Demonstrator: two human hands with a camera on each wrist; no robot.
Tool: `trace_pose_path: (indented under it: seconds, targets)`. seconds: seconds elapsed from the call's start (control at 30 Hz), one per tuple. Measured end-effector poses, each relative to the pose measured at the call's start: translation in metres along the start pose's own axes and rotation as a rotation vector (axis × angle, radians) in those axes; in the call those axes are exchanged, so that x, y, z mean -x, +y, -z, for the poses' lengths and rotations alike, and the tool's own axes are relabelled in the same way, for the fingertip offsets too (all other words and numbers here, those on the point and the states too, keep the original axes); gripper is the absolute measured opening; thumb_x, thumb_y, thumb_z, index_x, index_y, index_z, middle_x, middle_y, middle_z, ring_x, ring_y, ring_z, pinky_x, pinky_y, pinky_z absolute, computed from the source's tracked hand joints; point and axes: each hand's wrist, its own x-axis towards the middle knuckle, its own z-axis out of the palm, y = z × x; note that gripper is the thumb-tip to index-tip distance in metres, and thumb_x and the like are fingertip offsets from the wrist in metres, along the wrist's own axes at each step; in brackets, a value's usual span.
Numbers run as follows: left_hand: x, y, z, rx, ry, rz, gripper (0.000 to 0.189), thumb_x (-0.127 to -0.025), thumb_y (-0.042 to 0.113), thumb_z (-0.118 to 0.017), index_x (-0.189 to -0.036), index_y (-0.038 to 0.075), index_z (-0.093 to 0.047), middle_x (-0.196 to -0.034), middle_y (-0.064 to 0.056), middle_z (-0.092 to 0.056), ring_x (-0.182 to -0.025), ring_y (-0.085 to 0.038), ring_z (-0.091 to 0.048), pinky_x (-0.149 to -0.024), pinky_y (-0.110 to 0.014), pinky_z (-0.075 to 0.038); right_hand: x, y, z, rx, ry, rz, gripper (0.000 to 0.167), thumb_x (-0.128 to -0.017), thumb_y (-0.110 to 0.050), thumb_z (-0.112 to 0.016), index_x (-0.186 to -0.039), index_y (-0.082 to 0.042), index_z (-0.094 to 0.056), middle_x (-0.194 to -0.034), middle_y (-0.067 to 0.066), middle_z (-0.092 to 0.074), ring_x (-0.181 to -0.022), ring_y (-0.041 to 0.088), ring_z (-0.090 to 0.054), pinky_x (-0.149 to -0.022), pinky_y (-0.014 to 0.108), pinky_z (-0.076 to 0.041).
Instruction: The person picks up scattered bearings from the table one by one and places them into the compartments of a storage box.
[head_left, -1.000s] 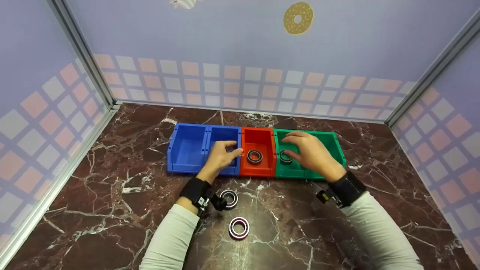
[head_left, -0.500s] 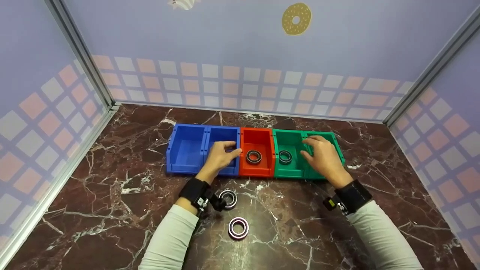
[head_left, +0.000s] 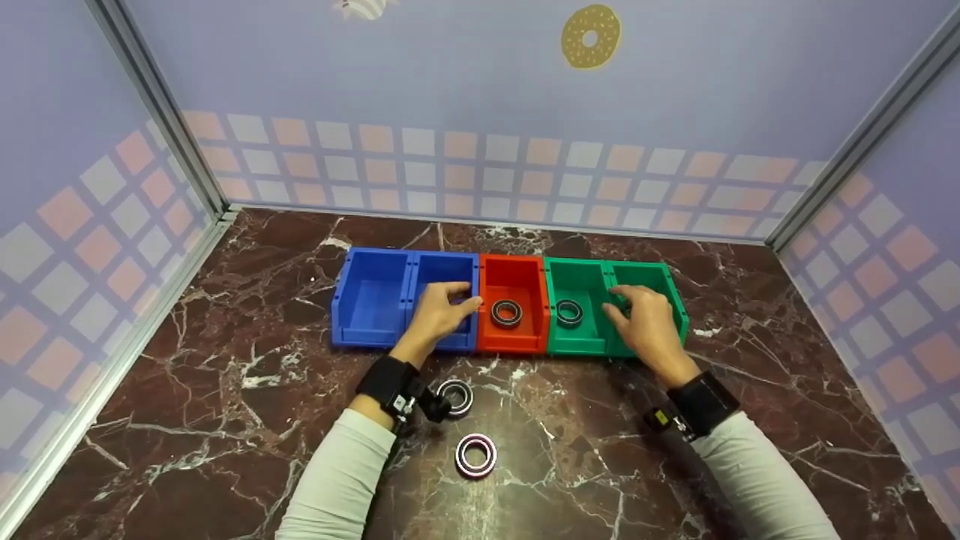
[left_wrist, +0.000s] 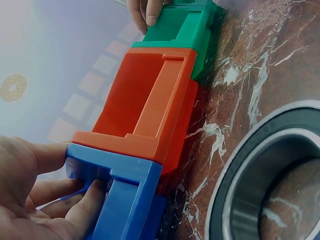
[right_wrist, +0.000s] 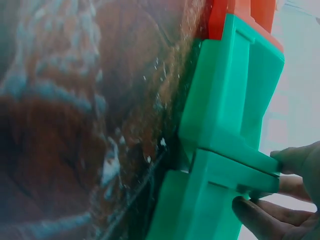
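Observation:
Two blue bins, a red bin (head_left: 517, 341) and two green bins stand side by side in a row. My left hand (head_left: 439, 311) reaches into the right blue bin (left_wrist: 120, 210), its thumb on the side toward the red bin, pinching the wall. With thumb and fingers, my right hand (head_left: 646, 322) pinches the adjoining walls between the left green bin (right_wrist: 232, 90) and the right green bin (right_wrist: 215, 200). One ball bearing (head_left: 507, 313) lies in the red bin, another bearing (head_left: 569, 313) in the left green bin.
Two more bearings lie on the marbled table: a nearer bearing (head_left: 476, 455) and a farther bearing (head_left: 454, 398) beside the left wrist camera. The left blue bin (head_left: 371, 300) ends the row. Patterned panels (head_left: 480, 90) enclose the table at the back and sides.
My right hand has moved right from above the bearing in the left green bin, then lowered onto the wall between the green bins. My left hand has stayed in place.

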Motion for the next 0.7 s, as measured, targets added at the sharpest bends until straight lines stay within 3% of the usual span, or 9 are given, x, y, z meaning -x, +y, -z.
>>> trace_pose_path:
  seconds: [0.1,0.4,0.53,0.7]
  targets:
    - [-0.0001,0.0003,0.0006,-0.009,-0.009,0.007,0.05,-0.092,0.016,-0.069,-0.137,-0.002,-0.056,-0.142,-0.02,-0.056,-0.127,-0.03,-0.058,-0.107,-0.038,-0.049,0.0017,-0.0009,-0.0019,-0.034,0.015,-0.033,0.031,-0.091,-0.017,-0.072,-0.118,-0.001,-0.071,-0.113,0.023,-0.071,-0.091,0.035,-0.07,-0.077,0.049,-0.058]
    - [0.0023,0.0034,0.0033,-0.036,-0.038,0.035,0.052,-0.095,0.02,-0.066,-0.141,0.001,-0.052,-0.148,-0.018,-0.051,-0.137,-0.03,-0.048,-0.115,-0.04,-0.041,0.0043,-0.0011,-0.002,-0.117,0.009,-0.091,0.031,-0.092,-0.018,-0.07,-0.119,-0.003,-0.071,-0.113,0.022,-0.072,-0.091,0.033,-0.071,-0.078,0.047,-0.059]
    - [0.0022,0.004,0.0024,-0.049,-0.045,0.019,0.052,-0.095,0.021,-0.065,-0.142,0.001,-0.052,-0.149,-0.017,-0.05,-0.139,-0.029,-0.046,-0.117,-0.04,-0.038,0.0029,0.0004,-0.0011,-0.122,0.019,-0.096,0.029,-0.091,-0.017,-0.072,-0.118,-0.005,-0.072,-0.108,0.02,-0.074,-0.084,0.03,-0.072,-0.071,0.042,-0.058]
    - [0.0022,0.0028,0.0036,-0.106,-0.036,-0.051,0.051,-0.097,0.021,-0.064,-0.141,-0.001,-0.052,-0.146,-0.018,-0.052,-0.14,-0.03,-0.046,-0.117,-0.041,-0.038,0.001,-0.0003,0.0011,-0.114,0.011,-0.098,0.029,-0.09,-0.018,-0.073,-0.118,-0.008,-0.073,-0.091,0.018,-0.076,-0.062,0.021,-0.063,-0.053,0.023,-0.038]
